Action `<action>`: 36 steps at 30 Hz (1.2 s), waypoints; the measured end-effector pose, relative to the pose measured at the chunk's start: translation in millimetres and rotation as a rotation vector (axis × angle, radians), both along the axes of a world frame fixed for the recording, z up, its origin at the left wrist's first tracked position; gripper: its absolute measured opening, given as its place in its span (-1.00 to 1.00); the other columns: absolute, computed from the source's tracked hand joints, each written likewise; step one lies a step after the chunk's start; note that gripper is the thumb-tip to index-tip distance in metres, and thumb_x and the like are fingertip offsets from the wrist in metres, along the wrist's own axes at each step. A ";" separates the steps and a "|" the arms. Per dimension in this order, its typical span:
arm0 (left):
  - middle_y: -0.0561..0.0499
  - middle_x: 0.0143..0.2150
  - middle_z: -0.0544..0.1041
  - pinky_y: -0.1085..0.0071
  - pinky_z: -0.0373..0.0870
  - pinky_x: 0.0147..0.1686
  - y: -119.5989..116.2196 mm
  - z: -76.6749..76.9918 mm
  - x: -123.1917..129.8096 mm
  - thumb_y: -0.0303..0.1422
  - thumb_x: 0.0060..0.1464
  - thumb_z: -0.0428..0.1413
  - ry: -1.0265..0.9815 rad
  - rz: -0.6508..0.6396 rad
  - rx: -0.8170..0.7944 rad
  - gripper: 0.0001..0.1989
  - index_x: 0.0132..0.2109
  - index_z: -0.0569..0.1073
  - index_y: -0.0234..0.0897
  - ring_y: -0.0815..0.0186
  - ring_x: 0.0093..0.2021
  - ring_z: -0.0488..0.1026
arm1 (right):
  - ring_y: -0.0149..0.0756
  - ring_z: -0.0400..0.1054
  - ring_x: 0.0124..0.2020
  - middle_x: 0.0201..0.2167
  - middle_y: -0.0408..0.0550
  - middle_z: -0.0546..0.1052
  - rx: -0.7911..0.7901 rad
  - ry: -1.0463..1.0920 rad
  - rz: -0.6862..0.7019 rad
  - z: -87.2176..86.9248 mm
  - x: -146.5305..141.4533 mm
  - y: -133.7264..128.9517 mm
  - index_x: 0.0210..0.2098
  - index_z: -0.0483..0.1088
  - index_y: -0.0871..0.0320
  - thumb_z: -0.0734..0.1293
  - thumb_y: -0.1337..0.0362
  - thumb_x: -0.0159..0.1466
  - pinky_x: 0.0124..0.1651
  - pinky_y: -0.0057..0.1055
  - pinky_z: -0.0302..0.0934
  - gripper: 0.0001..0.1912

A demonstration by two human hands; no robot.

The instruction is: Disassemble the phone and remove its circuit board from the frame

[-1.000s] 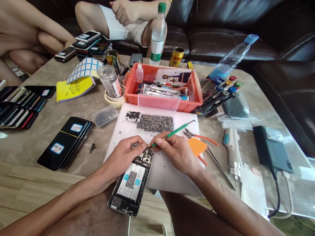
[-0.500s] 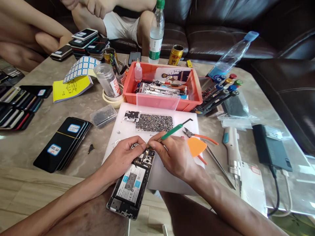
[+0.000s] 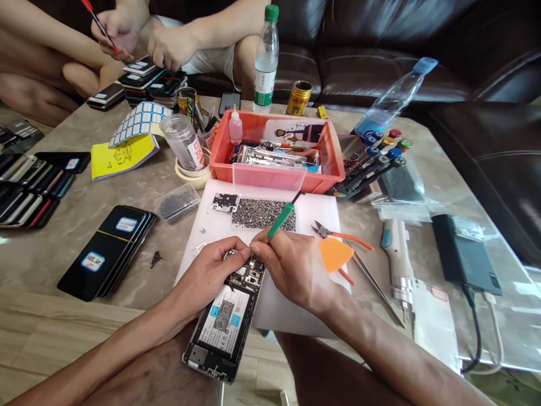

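Note:
An opened phone (image 3: 226,318) with its battery and circuit board bare lies on the near edge of a white mat (image 3: 287,299). My left hand (image 3: 211,273) grips the phone's upper left corner. My right hand (image 3: 291,268) pinches a green-handled tool (image 3: 279,220), whose tip touches the top of the board. The handle slants up and to the right. A patch of tiny screws (image 3: 260,213) and a small metal plate (image 3: 225,201) rest on the far part of the mat.
An orange bin (image 3: 333,163) of parts stands behind the mat. Cutters (image 3: 338,234), an orange pick (image 3: 336,252), tweezers (image 3: 376,287) and an electric screwdriver (image 3: 395,262) lie to the right. Stacked phones (image 3: 107,251) lie left. Another person's hands (image 3: 139,36) work at the far left.
My right hand has tilted the green tool more upright over the phone's top. The other person's hands came down to the phone stacks, one holding a red tool.

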State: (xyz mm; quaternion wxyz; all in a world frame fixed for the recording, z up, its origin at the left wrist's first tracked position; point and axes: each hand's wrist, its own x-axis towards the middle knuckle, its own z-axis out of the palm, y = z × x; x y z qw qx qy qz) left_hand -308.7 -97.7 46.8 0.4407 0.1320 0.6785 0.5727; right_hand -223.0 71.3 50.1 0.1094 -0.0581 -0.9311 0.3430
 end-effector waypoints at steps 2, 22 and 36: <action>0.11 -0.41 0.39 0.45 0.18 -0.37 -0.3 0.3 0.3 -0.04 0.20 0.22 -0.008 0.008 0.005 -0.63 -0.34 0.45 -0.27 0.37 -0.39 0.25 | -0.26 0.55 -0.38 -0.38 -0.05 0.67 0.036 0.022 0.009 -0.6 1.2 -0.4 -0.24 0.48 0.13 0.18 0.04 0.56 -0.29 -0.35 0.23 -0.61; -0.11 -0.26 0.71 0.36 0.59 -0.31 -8.8 10.6 6.3 -0.45 0.04 0.34 -0.607 -0.003 0.135 -0.55 0.04 0.38 -0.19 0.19 -0.32 0.68 | -0.30 0.51 -0.41 -0.40 -0.08 0.64 -0.140 0.000 -0.048 2.0 4.4 1.7 -0.28 0.46 0.11 0.19 0.10 0.52 -0.30 -0.35 0.24 -0.65; -0.01 -0.32 0.68 0.42 0.50 -0.42 -4.3 15.6 9.8 -0.46 -0.11 0.38 -0.551 0.028 0.100 -0.45 0.02 0.35 -0.16 0.22 -0.41 0.64 | -0.32 0.49 -0.44 -0.42 -0.09 0.62 -0.138 -0.022 -0.056 7.2 4.5 2.0 -0.31 0.44 0.11 0.21 0.13 0.52 -0.34 -0.40 0.23 -0.67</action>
